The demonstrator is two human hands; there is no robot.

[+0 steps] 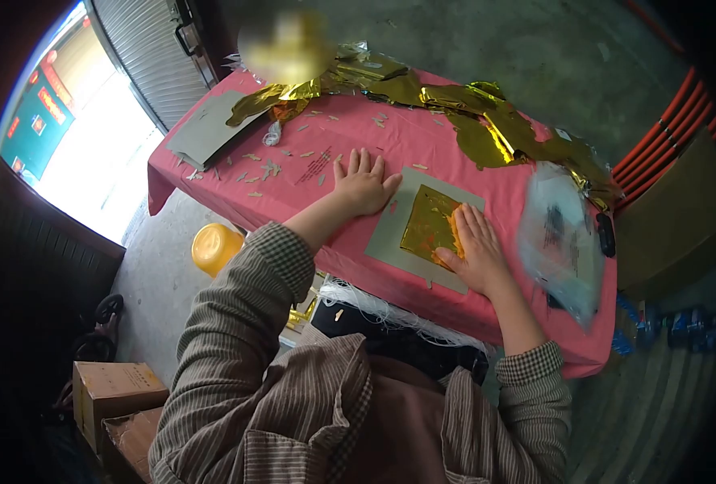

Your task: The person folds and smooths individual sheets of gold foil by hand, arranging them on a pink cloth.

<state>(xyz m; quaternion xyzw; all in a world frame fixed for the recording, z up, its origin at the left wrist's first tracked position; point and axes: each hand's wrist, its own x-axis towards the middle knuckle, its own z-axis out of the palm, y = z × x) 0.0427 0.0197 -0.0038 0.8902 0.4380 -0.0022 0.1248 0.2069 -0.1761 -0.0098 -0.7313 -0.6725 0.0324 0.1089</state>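
My left hand lies flat on the pink tablecloth with its fingers spread, just left of a grey board. On that board rests a square sheet of gold foil. My right hand presses a bunched orange cloth against the foil's right side. Its fingers lie over the cloth, with the thumb to the left, and hide most of it. Small pale cut pieces are scattered beyond my left hand.
Crumpled gold foil sheets line the table's far side. A stack of grey boards sits at the left end, clear plastic bags at the right. A yellow container and cardboard boxes are left of the table. Orange pipes stand far right.
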